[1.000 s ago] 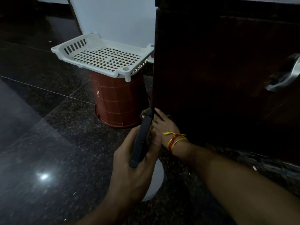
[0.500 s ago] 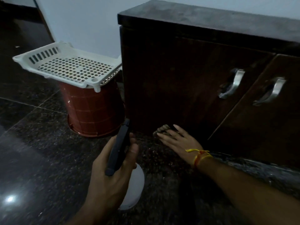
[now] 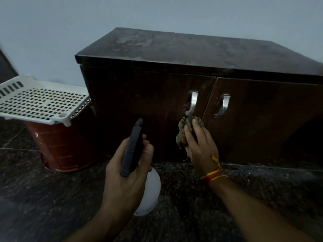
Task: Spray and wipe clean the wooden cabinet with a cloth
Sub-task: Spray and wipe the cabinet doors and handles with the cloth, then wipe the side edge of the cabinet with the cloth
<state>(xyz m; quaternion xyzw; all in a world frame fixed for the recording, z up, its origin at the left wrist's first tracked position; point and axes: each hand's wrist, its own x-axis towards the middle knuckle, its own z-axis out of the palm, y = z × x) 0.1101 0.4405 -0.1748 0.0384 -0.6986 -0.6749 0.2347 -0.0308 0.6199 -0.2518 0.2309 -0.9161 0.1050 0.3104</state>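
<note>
A dark wooden cabinet [image 3: 157, 95] with two doors and metal handles stands against the wall; its top looks dusty and smeared. My left hand [image 3: 127, 175] grips a spray bottle [image 3: 150, 191] with a black trigger head and a white body, its nozzle pointing at the left door. My right hand [image 3: 201, 145] presses a crumpled brownish cloth [image 3: 185, 126] against the lower part of the left door, just below its handle [image 3: 193, 102]. A red and yellow thread circles my right wrist.
A white perforated plastic tray [image 3: 40, 102] lies on top of an upturned red bucket [image 3: 66, 147] to the left of the cabinet. The floor [image 3: 35, 198] is dark polished granite. A pale wall rises behind the cabinet.
My right hand has lifted from the floor at the cabinet's bottom left corner and moved right and up onto the door with the cloth. The view has tilted up, showing the cabinet top.
</note>
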